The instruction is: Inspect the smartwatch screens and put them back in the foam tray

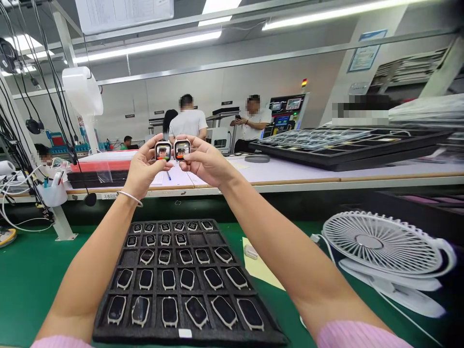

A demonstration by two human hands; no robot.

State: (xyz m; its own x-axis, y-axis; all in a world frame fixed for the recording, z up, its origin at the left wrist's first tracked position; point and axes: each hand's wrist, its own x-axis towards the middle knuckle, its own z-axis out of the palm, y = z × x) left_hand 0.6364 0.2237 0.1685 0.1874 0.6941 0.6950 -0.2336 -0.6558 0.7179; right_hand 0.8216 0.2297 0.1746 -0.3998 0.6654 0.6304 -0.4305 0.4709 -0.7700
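Nearest, a black foam tray [108, 309] lies on the green counter [29, 280], its pockets keeping small dark-screened watch bodies apart and face up; a few pockets are bare. A white fan [380, 241] sits to the right, tilted upward. Above the tray, both arms stretch out: the left hand [139, 171] pinches one lit watch body [163, 151] and the right hand [206, 162] another [181, 149], side by side at eye level, screens facing the wearer, likely for comparison. Beyond, people stand near machines.

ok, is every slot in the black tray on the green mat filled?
No. The black tray has bare slots in its upper rows, while the left hand and right hand each hold up a watch face.
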